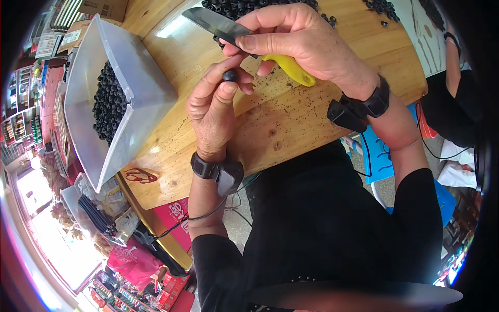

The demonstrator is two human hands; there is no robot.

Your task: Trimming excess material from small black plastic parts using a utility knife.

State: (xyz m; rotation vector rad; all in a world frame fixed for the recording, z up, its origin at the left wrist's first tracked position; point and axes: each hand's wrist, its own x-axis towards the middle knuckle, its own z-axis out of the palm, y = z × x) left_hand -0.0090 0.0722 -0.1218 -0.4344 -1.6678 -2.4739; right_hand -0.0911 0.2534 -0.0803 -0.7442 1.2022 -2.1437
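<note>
Between thumb and fingers, my left hand (213, 106) pinches a small, round, glossy black piece (230, 76); its exact kind is unclear. Just above and to the right, my right hand (296, 39) grips a knife (221, 28) with a broad steel blade and a yellow handle (291, 70). The blade tip points to the upper left, and the thumb presses on the blade near the handle. Fingers of both hands come close together under the blade. Behind the right hand lies a heap of similar small black pieces (234, 8) on the wooden table.
A translucent plastic bin (150, 78) stands tilted-looking at the left, holding many black pieces (110, 101). Red-framed glasses (140, 176) lie near the table's front left edge. Dark crumbs dot the wooden table (291, 135). Another person's arm (453, 62) shows at the far right.
</note>
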